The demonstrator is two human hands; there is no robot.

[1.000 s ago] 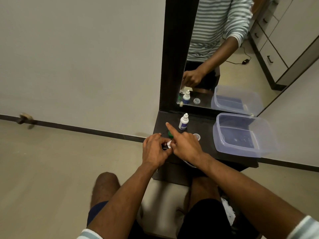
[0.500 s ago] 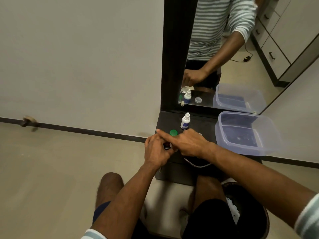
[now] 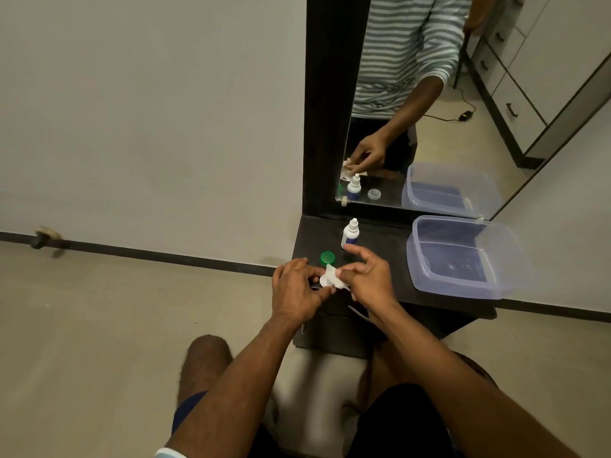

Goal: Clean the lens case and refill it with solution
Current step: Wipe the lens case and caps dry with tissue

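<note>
Fingers [image 3: 317, 294] of our left hand [image 3: 296, 292] and right hand [image 3: 370, 280] curl together over the dark wooden shelf's front edge.

We go from the dark wooden shelf [image 3: 380, 256] and its clear plastic tub [image 3: 463, 256] on the right to the white solution bottle with a blue label [image 3: 349, 233], upright near the mirror [image 3: 429, 94]. Our left hand grips the small white lens case [image 3: 325, 280]; our right pinches a white tissue wad [image 3: 332, 275] against it, two fingers raised. One round green cap [image 3: 327, 257] lies just behind.
</note>
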